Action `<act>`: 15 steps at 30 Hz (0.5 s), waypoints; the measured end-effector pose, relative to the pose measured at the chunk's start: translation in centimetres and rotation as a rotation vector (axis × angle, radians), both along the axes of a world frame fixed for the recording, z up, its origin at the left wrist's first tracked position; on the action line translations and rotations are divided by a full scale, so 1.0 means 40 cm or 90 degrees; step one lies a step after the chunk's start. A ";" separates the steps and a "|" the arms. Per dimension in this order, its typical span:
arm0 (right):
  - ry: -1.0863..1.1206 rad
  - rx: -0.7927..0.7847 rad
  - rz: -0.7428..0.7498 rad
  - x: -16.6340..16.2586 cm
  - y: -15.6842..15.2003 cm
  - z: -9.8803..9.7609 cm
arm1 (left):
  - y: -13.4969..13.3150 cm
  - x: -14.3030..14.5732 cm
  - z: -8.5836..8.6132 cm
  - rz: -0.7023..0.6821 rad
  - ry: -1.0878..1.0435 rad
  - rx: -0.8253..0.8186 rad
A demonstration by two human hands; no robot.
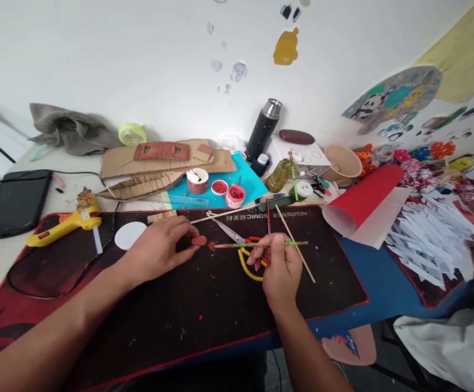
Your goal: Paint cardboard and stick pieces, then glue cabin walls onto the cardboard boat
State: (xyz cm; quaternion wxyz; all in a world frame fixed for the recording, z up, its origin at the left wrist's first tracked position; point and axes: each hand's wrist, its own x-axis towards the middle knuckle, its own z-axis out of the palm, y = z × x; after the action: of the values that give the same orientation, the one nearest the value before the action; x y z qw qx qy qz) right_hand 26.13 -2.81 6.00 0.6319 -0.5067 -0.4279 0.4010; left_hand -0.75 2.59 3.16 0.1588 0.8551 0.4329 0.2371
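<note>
Both forearms angled up and inward from the bottom edge over the black mat. Right hand: closed on the paintbrush, thumb on top, fingers curled under, handle passing over the hand. Brush near level, red-coated tip pointing left, just beside the workpiece but apart from it. Left hand: back up, wrist low, thumb and index pinching the left end of the small reddish piece. Piece sat above mid-mat, between left fingertips and brush tip. Scissors lay just past the right hand, partly hidden by it. Farther: open red paint tub on the blue sheet; thermos leaning near the wall.
</note>
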 end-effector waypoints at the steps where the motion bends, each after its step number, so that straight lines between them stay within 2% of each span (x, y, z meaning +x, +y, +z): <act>1: 0.002 -0.001 0.000 0.001 0.000 0.000 | -0.001 0.000 -0.002 -0.005 0.019 -0.013; 8: 0.007 -0.021 0.008 0.003 -0.001 -0.005 | 0.006 -0.016 -0.009 -0.028 0.070 -0.057; 15: 0.007 -0.043 0.010 0.010 -0.004 -0.012 | 0.013 -0.030 0.014 -0.066 0.011 -0.123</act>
State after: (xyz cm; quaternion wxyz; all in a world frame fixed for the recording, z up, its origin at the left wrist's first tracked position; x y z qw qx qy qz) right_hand 26.54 -2.95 5.52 0.6138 -0.5220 -0.4148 0.4227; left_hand -1.94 3.10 3.70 0.2490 0.8588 0.4106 0.1786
